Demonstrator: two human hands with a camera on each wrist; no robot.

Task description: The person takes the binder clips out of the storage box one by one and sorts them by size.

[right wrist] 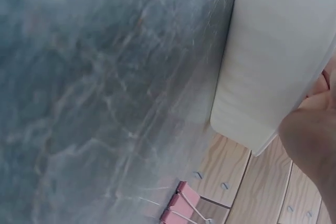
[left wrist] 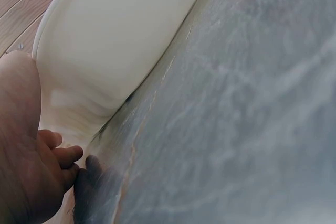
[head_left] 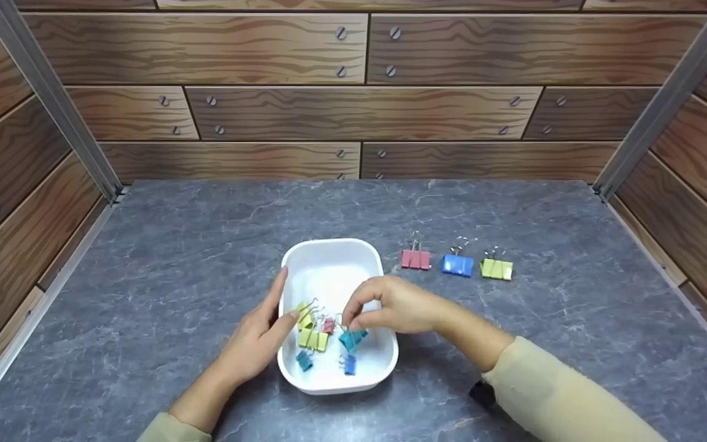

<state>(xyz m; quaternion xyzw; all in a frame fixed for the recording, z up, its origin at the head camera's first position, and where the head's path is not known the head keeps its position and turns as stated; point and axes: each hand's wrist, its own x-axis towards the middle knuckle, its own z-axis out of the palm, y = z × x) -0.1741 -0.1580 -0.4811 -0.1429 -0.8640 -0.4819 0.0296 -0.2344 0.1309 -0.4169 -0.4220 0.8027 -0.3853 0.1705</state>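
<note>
The right hand (head_left: 390, 307) is shown reaching over the right rim of a white tray (head_left: 329, 264), its fingers curled downward and pinched on the wire handles of a teal binder clip (head_left: 352, 337), which lies inside the tray near its front right. The left hand (head_left: 261, 334) is laid against the tray's left outer wall with the fingers extended and nearly straight; nothing is grasped, and the thumb tip is seen at the rim beside a yellow-green clip (head_left: 304, 314). In the left wrist view the palm (left wrist: 21, 150) is pressed to the tray's smooth, matte, rounded wall (left wrist: 115, 40).

The tray is a shallow rectangular dish with rounded corners, apparently of plastic, set on the tabletop (head_left: 513, 209) near its front centre. Further folded-metal clips with bent wire loops are held in it: a second yellow-green clip (head_left: 312, 339), a small pink clip (head_left: 328, 325), a small teal clip (head_left: 304, 361) and a blue clip (head_left: 348, 364).

To the right of the tray, well apart from it, three larger clips are stood in a row: pink (head_left: 415, 259), blue (head_left: 457, 264) and yellow-green (head_left: 496, 269).

The tabletop is finished in grey veined stone pattern. The enclosing walls (head_left: 353, 110) are printed with wood-grain planks and screw heads. No legible writing or brand is visible.
</note>
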